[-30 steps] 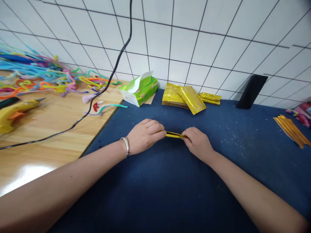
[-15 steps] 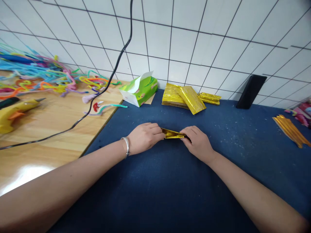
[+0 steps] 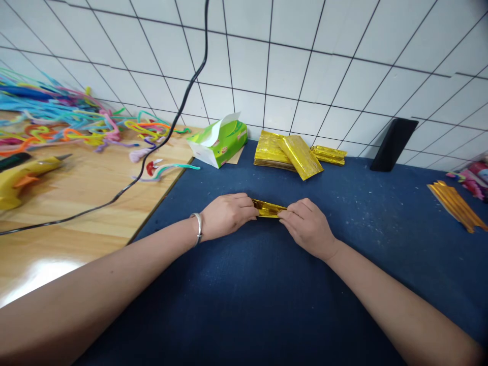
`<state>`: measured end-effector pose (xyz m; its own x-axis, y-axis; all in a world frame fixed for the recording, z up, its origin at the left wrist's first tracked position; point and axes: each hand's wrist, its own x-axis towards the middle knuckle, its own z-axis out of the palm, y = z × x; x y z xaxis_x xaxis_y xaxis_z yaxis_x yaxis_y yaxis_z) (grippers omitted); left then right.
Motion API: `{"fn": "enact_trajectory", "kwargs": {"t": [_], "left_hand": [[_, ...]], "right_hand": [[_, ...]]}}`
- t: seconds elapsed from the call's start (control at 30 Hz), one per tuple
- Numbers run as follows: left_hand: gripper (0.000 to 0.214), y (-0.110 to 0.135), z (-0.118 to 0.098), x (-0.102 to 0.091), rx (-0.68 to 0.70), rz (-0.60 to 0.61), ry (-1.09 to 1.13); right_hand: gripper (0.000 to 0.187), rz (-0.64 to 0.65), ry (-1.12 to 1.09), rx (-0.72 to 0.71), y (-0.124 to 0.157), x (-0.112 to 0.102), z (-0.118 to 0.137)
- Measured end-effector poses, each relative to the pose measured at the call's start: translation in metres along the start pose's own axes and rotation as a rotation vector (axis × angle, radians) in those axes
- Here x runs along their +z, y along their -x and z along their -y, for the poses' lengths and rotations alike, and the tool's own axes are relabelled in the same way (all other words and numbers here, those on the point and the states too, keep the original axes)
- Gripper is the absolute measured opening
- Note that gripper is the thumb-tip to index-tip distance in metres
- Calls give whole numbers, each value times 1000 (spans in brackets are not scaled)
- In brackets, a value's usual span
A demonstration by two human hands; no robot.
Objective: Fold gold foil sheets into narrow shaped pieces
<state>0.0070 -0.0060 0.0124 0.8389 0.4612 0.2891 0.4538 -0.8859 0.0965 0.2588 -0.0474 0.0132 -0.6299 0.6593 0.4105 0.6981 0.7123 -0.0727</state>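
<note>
A narrow folded sheet of gold foil paper lies between my two hands, low over the dark blue tabletop. My left hand, below a silver bangle, pinches its left end. At the other end, the fingers of my right hand are closed on the paper, thumb toward me. Both ends of the paper are hidden under my fingers. Behind it, near the wall, lies a stack of gold foil paper with a loose gold sheet leaning across it.
A green tissue pack and a folded gold strip flank the stack. A black phone leans on the tiled wall. Folded gold pieces lie far right. Leftward are pipe cleaners, a yellow glue gun and a black cable.
My right hand has shifted slightly left along the gold paper, and its fingers now cover more of the right end. My left hand has barely moved.
</note>
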Motion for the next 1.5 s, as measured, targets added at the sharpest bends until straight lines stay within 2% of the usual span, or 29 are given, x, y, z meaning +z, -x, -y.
{"fn": "enact_trajectory", "kwargs": {"t": [0.27, 0.43, 0.67, 0.97, 1.27, 1.5], "left_hand": [[24, 0, 4, -14, -34, 68, 143], [20, 0, 8, -10, -118, 9, 252], [21, 1, 14, -5, -110, -25, 298], [18, -1, 11, -11, -246, 24, 410], [16, -7, -6, -4, -354, -31, 314], [10, -7, -8, 0, -438, -26, 269]], "right_hand": [[20, 59, -1, -3, 2, 1, 2], [17, 45, -93, 91, 1, 7, 0], [13, 32, -263, 168, -3, 7, -3], [16, 74, -298, 297, -5, 3, -3], [17, 65, -268, 386, -9, 7, -4], [16, 79, -254, 447, -11, 8, -2]]}}
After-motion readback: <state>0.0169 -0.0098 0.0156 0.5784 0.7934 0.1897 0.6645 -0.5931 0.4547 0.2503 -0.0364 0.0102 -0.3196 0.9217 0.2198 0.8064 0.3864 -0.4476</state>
